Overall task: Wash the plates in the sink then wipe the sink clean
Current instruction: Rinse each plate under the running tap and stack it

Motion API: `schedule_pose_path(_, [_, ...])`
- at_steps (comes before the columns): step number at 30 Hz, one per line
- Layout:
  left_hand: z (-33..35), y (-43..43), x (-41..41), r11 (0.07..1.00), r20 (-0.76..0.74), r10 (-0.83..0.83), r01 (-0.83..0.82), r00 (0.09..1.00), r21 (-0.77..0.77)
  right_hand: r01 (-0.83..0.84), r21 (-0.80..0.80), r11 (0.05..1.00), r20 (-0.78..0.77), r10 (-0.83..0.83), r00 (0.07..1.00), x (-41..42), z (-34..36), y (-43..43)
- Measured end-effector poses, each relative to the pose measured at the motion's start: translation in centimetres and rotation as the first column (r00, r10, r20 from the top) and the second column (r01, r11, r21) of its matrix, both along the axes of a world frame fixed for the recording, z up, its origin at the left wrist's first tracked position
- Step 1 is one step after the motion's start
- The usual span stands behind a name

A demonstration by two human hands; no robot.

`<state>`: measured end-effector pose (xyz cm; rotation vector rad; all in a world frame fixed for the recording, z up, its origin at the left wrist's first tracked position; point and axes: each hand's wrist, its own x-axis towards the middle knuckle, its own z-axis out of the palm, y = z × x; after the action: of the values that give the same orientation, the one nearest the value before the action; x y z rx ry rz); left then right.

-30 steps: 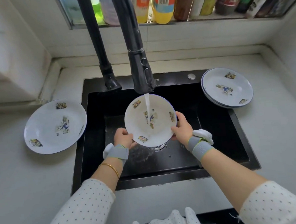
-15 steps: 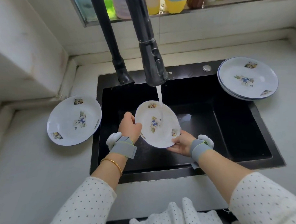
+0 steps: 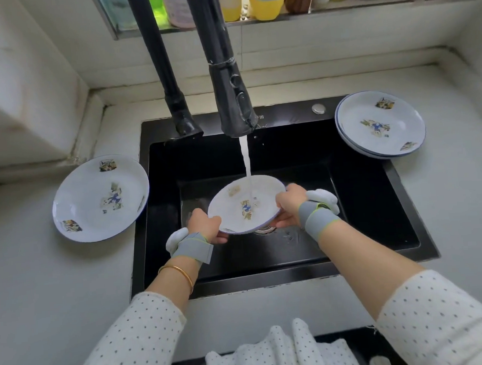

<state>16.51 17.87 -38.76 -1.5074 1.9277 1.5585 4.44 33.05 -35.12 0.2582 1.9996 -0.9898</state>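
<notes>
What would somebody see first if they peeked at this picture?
Probably the stream of water falling from the black tap onto the plate, which the left hand and right hand hold over the dark sink. Next, one matching plate on the counter left of the sink, and a stack at its far right corner.

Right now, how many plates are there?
4 at least. The left plate lies on the counter beside the sink; the wet plate is held by the left hand and right hand under the tap; the right stack shows two, maybe hiding more.
</notes>
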Motion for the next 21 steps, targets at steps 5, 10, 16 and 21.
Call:
schedule_pose_path(5, [-1.1,1.0,0.0,0.976,0.003,0.102,-0.100,0.995,0.192,-0.172,0.060,0.983,-0.276,0.182,0.944,0.2,2.2,-0.5])
schedule_pose_path(10, [-1.3,1.6,-0.1,0.979,-0.051,0.160,-0.152,0.986,0.136,-0.313,0.061,0.948,-0.437,0.307,0.845,-0.1,2.7,-0.3])
schedule_pose_path(16, [-0.3,1.2,-0.1,0.968,-0.203,0.250,-0.243,0.947,0.056,-0.034,-0.258,0.966,-0.231,-0.028,0.973,1.0,0.0,1.9])
schedule_pose_path(21, [1.2,0.8,0.1,0.955,-0.248,-0.004,-0.070,0.969,-0.288,0.329,-0.385,0.862,0.202,-0.269,0.942,3.1,-2.8,2.1])
